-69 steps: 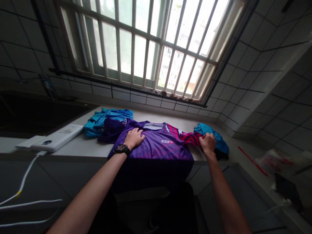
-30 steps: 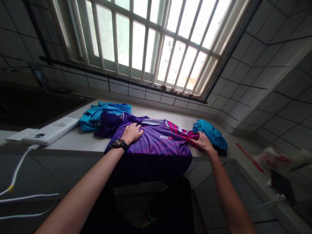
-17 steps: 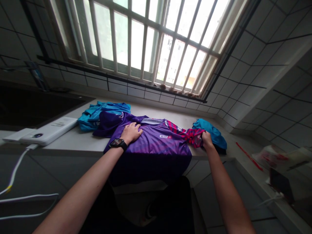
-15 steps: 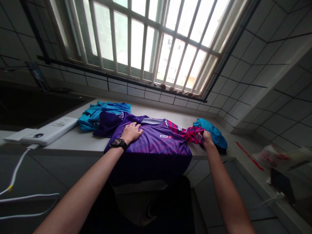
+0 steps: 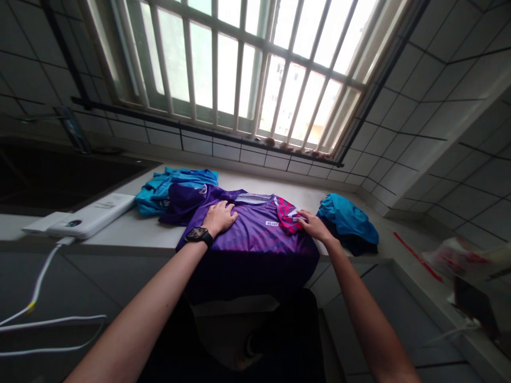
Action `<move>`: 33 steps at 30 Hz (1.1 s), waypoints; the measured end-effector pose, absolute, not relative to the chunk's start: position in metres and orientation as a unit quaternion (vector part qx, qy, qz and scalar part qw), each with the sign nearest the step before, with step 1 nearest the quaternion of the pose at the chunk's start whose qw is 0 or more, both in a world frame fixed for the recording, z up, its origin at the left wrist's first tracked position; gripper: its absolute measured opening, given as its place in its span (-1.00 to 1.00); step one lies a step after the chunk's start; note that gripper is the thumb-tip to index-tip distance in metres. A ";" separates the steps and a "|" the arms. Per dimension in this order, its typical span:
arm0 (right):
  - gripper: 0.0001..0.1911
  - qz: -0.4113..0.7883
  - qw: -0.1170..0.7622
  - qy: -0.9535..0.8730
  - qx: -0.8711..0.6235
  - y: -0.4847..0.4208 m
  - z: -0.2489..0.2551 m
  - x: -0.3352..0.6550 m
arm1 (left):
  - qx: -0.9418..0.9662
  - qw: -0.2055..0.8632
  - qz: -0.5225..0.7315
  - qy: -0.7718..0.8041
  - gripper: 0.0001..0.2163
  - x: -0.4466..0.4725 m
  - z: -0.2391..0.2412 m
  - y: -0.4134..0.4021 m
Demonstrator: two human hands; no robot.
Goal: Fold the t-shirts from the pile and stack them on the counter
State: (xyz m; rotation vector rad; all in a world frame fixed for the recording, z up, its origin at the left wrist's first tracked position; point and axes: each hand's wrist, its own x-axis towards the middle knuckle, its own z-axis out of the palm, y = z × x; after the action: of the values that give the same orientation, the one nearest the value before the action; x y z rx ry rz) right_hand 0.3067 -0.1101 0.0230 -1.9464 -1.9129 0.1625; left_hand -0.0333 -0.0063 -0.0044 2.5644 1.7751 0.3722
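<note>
A purple jersey (image 5: 251, 229) lies spread over the counter, its lower part hanging down past the front edge. My left hand (image 5: 220, 218) rests flat and open on the jersey's left chest, below the collar; a black watch is on that wrist. On the other side, my right hand (image 5: 314, 226) touches the red-and-purple patterned sleeve (image 5: 288, 215), which is folded inward over the jersey's right side. Its fingers are stretched out on the cloth. The opposite purple sleeve (image 5: 183, 199) reaches out to the left, against a blue garment (image 5: 155, 191).
Right of the jersey sits a bunched blue and dark garment (image 5: 347, 221). A white power bank (image 5: 91, 215) with a cable lies at left, near a dark sink (image 5: 59, 170). A red strip (image 5: 417, 255) and a dark phone-like device (image 5: 475, 303) are at right. A barred window is behind.
My right hand has moved left, bringing the patterned sleeve in over the jersey, and its grip has loosened. My left hand stays on the chest. The view has shifted slightly.
</note>
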 end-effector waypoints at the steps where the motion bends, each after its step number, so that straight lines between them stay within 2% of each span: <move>1: -0.62 0.063 0.154 -0.700 -0.695 -0.111 0.019 0.303 | 0.817 0.000 0.120 0.564 -0.48 -0.033 -0.005 -0.006; 3: -0.60 0.033 0.102 -0.710 -0.696 -0.110 0.014 0.293 | 0.816 0.001 0.124 0.564 -0.49 -0.034 -0.007 -0.005; 6: -0.50 -0.043 0.114 -0.712 -0.692 -0.104 0.009 0.278 | 0.813 0.001 0.127 0.568 -0.50 -0.035 -0.010 -0.004; 12: -0.42 0.013 0.026 -0.694 -0.720 -0.090 -0.011 0.257 | 0.812 0.007 0.132 0.568 -0.51 -0.036 -0.013 -0.004; 21: -0.42 0.004 0.072 -0.689 -0.722 -0.085 -0.031 0.264 | 0.841 0.014 0.126 0.527 -0.56 -0.033 -0.011 -0.015; 25: -0.42 0.006 0.090 -0.689 -0.719 -0.081 -0.036 0.267 | 0.843 0.001 0.209 0.495 -0.60 -0.038 0.004 -0.022; 28: -0.42 0.015 0.094 -0.688 -0.720 -0.080 -0.037 0.266 | 0.765 -0.035 0.243 0.596 -0.59 -0.063 0.022 -0.024; 31: -0.42 0.021 0.100 -0.688 -0.719 -0.081 -0.035 0.265 | 0.675 -0.068 0.187 0.711 -0.56 -0.096 0.033 -0.026; 33: -0.42 0.024 0.102 -0.688 -0.718 -0.082 -0.034 0.264 | 0.665 -0.103 0.161 0.722 -0.57 -0.113 0.033 -0.030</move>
State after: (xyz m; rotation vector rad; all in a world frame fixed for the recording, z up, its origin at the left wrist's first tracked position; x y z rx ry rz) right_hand 0.2638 -0.0819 -0.0340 -2.1206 -2.0311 0.0698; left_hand -0.1128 -0.0296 0.0332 2.2378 2.4314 0.5426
